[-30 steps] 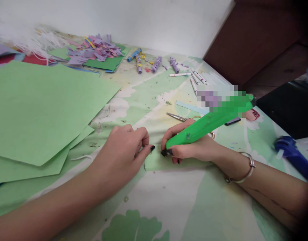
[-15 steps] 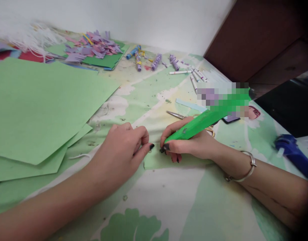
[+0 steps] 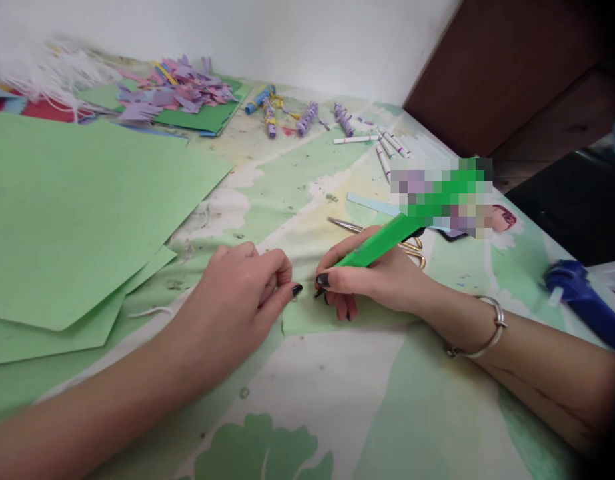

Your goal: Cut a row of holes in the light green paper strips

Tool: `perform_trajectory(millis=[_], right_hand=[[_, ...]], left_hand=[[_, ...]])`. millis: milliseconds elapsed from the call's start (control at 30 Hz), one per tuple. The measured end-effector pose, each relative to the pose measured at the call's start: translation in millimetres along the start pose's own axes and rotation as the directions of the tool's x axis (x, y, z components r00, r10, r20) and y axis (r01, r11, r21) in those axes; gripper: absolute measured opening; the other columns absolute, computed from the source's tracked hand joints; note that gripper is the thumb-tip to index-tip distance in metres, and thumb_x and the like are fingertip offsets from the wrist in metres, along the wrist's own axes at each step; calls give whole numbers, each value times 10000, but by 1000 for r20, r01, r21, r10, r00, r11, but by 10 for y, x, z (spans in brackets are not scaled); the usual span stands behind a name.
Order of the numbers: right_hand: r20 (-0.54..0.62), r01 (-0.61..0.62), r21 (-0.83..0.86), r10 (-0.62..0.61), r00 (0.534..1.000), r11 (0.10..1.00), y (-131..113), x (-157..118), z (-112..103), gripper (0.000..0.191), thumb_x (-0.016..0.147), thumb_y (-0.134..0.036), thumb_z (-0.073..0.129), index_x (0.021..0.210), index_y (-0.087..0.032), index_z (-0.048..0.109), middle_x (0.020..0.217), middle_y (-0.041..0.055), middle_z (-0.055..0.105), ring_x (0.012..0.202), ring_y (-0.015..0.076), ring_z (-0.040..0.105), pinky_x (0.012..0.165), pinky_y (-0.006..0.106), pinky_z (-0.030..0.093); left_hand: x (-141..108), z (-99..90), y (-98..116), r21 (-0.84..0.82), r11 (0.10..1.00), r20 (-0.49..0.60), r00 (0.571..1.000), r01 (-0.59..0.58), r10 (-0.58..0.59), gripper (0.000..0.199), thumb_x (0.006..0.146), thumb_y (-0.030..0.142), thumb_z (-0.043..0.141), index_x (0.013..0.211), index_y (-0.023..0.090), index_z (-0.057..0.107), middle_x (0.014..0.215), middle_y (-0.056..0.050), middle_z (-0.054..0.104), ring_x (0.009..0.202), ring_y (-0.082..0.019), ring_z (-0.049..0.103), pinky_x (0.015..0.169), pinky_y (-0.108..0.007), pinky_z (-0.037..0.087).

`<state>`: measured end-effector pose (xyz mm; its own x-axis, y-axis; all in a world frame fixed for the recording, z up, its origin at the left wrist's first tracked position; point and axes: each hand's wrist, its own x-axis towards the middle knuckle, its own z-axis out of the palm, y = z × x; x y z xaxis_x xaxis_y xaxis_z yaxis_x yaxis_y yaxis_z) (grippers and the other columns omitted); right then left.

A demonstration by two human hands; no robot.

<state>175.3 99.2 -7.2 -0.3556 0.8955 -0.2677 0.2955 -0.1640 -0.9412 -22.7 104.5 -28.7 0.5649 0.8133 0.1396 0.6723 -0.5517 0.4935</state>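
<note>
My right hand (image 3: 365,273) grips a thick green pen (image 3: 372,247), which slants up to the right. Its dark tip points down at a light green piece of paper (image 3: 307,321) on the table. Part of that paper lies hidden under the hand. At the paper's left end rests my left hand (image 3: 250,283), fingers curled in and thumb near the bent forefinger. Nothing shows in it. Just behind my right hand lie scissors (image 3: 345,225) with gold handles, partly covered by it.
Light green sheets (image 3: 87,220) spread on the left. Farther back are paper scraps (image 3: 182,90), rolled paper tubes (image 3: 307,120) and white markers (image 3: 355,140). A blue tool (image 3: 580,297) sits at the right edge. Leaf-patterned cloth (image 3: 337,387) covers the table.
The pen and my right hand have shifted slightly left, and the pen tip now sits a little higher on the paper. My left hand stays in place beside the paper. The view has shifted slightly.
</note>
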Motion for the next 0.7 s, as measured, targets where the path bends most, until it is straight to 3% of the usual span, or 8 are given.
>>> perform_trajectory(millis=[433,700], right_hand=[[-22,7,20,-7,1000,1000,20,-12,15,121,736,-212,624,669,-117,658,505,10,631,423,118,602,415,189,504],[-9,-33,-65,33,999,997,-61,-16,16,106,722,-209,605,669,-130,652,515,1,616,436,111,594,418,190,495]], left_hand=[[-5,-2,-2,11,1000,4,1000,6,-6,172,851,231,467,682,204,478,544,25,396,595,-168,395,593,-313,261],[-15,-13,15,-2,1000,0,1000,-20,20,192,856,226,439,668,201,465,548,19,404,589,-171,399,591,-318,264]])
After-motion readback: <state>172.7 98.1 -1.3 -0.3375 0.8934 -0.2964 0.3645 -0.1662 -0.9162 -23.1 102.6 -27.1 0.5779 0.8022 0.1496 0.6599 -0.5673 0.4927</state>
